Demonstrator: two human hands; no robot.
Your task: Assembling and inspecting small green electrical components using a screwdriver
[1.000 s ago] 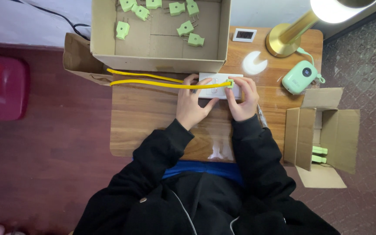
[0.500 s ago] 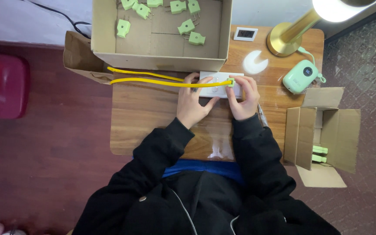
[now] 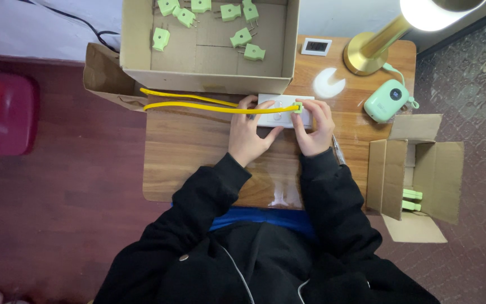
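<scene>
A white socket block [image 3: 281, 106] lies on the wooden table [image 3: 198, 152] just in front of a big cardboard box. My left hand [image 3: 250, 133] rests on the block's left part and holds it down. My right hand [image 3: 315, 125] pinches a small green plug [image 3: 297, 107] at the block's right end. A yellow cable [image 3: 209, 106] runs from that plug leftward across the table and loops back by the box's corner. Both sleeves are black.
The large open cardboard box [image 3: 209, 80] at the table's far edge holds several green plugs [image 3: 242, 38]. A gold desk lamp [image 3: 367, 50], a white crescent object [image 3: 327, 85], a small dark display [image 3: 316, 46] and a mint-green device [image 3: 386, 100] stand at right. A smaller open box [image 3: 417, 174] hangs off the right edge.
Almost nothing has moved. Both hands stay on the socket block and the plug, and the yellow cable lies as before.
</scene>
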